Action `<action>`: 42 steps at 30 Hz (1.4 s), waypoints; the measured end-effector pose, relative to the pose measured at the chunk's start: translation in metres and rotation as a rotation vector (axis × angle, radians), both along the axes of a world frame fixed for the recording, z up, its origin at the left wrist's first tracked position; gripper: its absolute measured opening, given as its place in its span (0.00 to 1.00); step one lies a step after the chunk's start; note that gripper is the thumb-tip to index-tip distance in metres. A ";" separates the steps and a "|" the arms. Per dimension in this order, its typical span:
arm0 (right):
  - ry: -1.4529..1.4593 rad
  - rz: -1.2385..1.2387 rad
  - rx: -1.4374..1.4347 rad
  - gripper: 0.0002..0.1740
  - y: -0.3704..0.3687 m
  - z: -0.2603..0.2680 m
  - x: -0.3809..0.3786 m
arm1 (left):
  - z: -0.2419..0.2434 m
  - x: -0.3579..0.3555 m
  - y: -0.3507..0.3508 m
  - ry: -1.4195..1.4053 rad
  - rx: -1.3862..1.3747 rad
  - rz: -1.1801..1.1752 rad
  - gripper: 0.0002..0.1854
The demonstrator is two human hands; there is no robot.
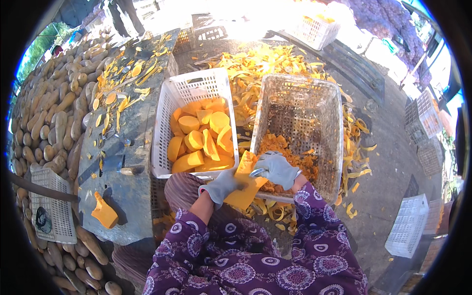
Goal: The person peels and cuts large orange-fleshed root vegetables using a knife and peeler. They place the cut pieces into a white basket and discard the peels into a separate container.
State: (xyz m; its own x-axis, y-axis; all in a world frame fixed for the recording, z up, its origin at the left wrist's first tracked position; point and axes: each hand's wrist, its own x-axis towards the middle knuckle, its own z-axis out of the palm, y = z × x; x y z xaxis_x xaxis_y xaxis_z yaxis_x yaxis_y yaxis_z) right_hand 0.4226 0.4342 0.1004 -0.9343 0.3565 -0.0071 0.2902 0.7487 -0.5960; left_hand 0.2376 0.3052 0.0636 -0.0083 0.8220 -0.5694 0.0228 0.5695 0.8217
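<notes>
My left hand, in a light grey glove, grips a peeled, orange butternut-type squash piece that leans over the near edge of a dirty crate. In my gloved right hand is a metal scraping tool, perhaps a spoon, against the hollow of that squash; its tip is partly hidden. Below this hand, stringy orange pulp lies heaped in the near part of the dirty crate. To the left stands a white plastic crate holding several peeled squash chunks.
On the worn table at left lie a cleaver with a wooden handle, a cut squash piece and scraps. Unpeeled squashes are piled beyond it. Peelings cover the ground around the crates. Another white crate stands at right.
</notes>
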 end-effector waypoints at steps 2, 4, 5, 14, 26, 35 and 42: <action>0.000 0.028 0.006 0.10 0.002 -0.014 0.006 | 0.000 0.003 0.004 0.023 0.000 -0.054 0.28; -0.028 0.062 0.003 0.08 0.003 -0.026 0.009 | -0.004 0.006 0.005 0.041 0.003 -0.100 0.28; -0.042 0.079 0.003 0.07 0.004 -0.032 0.011 | -0.008 0.008 0.006 0.046 0.007 -0.120 0.28; -0.039 -0.500 0.022 0.10 -0.026 -0.124 0.048 | -0.019 0.019 0.016 0.365 -0.058 -0.462 0.28; 0.082 -0.159 -0.072 0.09 -0.030 -0.095 0.052 | -0.026 0.015 0.012 0.372 -0.091 -0.445 0.28; -0.114 -0.723 -0.150 0.09 -0.009 -0.151 0.064 | -0.011 0.009 0.010 0.259 -0.112 -0.445 0.30; 0.014 -0.346 -0.502 0.11 -0.024 -0.091 0.046 | -0.021 0.005 0.002 0.249 -0.097 -0.415 0.30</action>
State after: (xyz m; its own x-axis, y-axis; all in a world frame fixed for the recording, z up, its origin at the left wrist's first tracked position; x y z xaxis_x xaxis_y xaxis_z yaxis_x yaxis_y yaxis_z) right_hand 0.4690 0.4100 0.0092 -0.7657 0.5959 -0.2421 0.4566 0.2384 -0.8571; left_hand 0.2428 0.3069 0.0421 0.1630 0.7281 -0.6658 0.4527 0.5444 0.7062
